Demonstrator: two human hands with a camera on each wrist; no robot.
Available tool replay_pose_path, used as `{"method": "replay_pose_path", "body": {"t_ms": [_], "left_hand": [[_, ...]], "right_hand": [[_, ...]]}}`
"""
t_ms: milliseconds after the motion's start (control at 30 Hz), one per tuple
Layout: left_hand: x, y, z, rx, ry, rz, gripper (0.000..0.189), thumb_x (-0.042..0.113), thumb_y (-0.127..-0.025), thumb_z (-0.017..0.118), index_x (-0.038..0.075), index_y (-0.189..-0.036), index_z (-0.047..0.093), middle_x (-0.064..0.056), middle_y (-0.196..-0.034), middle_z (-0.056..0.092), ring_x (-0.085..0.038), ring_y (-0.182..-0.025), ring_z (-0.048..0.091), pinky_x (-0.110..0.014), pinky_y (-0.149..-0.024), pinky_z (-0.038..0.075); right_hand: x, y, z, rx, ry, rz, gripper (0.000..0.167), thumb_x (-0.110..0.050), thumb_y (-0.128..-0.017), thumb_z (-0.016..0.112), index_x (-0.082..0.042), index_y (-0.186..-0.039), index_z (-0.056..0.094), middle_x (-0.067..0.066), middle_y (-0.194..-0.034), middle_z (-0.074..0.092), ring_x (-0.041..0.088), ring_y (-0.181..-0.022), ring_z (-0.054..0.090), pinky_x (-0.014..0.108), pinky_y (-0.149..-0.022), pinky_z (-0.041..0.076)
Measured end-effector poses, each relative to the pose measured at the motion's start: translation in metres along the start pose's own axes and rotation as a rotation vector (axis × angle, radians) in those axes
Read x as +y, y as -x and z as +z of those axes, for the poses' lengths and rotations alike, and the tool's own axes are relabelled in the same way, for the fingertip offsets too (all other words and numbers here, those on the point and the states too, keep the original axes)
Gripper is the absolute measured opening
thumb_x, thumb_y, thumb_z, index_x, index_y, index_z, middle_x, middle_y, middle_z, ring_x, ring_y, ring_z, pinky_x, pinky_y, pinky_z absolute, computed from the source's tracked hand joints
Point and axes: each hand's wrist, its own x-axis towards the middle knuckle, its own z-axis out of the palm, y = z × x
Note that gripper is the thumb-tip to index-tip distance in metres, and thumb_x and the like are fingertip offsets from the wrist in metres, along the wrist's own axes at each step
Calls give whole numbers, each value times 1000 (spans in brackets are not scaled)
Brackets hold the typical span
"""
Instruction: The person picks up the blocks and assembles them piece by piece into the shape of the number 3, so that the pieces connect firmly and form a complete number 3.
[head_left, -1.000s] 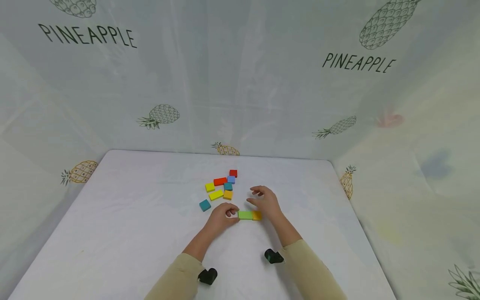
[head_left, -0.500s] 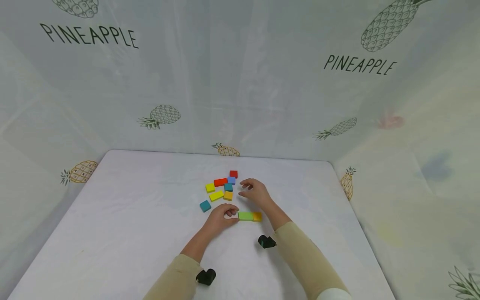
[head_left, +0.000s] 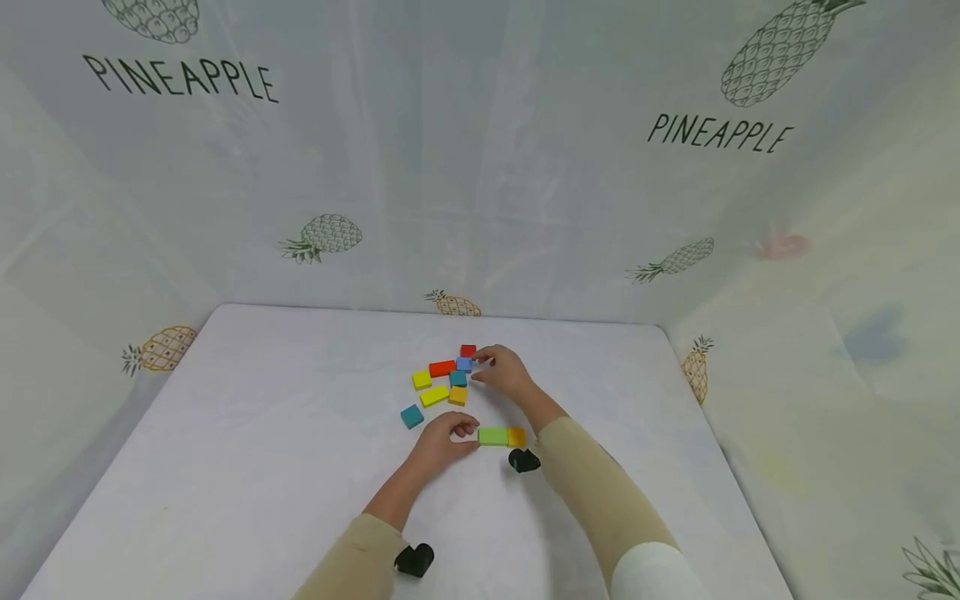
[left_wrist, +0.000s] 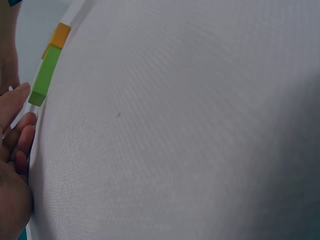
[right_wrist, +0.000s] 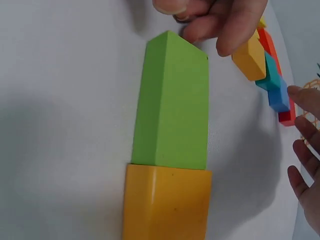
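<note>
On the white surface [head_left: 225, 458], the left hand [head_left: 441, 443], loosely bent and gripping nothing, is at the left end of a green rectangular block [head_left: 492, 437] — an orange block [head_left: 517, 437] abuts its right end. Farther off, the right hand [head_left: 506, 373] — thumb and fingers parted — is just right of a blue block [head_left: 464, 365]; contact is unclear.
</note>
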Motion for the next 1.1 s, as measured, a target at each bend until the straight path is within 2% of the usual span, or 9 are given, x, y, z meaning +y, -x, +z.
{"method": "replay_pose_path", "body": {"t_ms": [167,333,833,1100], "left_hand": [[-1,-1,0,-3,-6,12,31,19,-85,77,15,-114,67,7,-97,60,-15,-91,54,-30,-84,49],[-2,-1,0,1,-25,14,31,19,-85,77,16,-114,67,8,-97,59,-15,-91,53,-29,-83,49],[0,-2,1,6,-35,17,30,17,-85,77,15,-114,67,8,-96,58,-14,-91,53,-28,-83,49],[-2,-2,1,10,-38,40,30,17,-85,77,14,-113,68,7,-96,59,-14,-90,53,-28,-83,49]], "right_hand": [[-1,-9,2,-7,38,-15,31,-18,-84,79,-14,-113,70,2,-107,61,23,-102,51,34,-90,47],[2,-15,7,-12,31,-22,32,-19,-84,79,-15,-115,70,2,-107,60,22,-101,51,34,-91,47],[7,-23,14,2,39,4,28,-20,-84,78,-16,-110,66,0,-100,60,21,-96,53,34,-88,48],[8,-26,14,5,48,15,27,-21,-84,79,-14,-107,67,0,-96,61,20,-94,54,33,-89,48]]}}
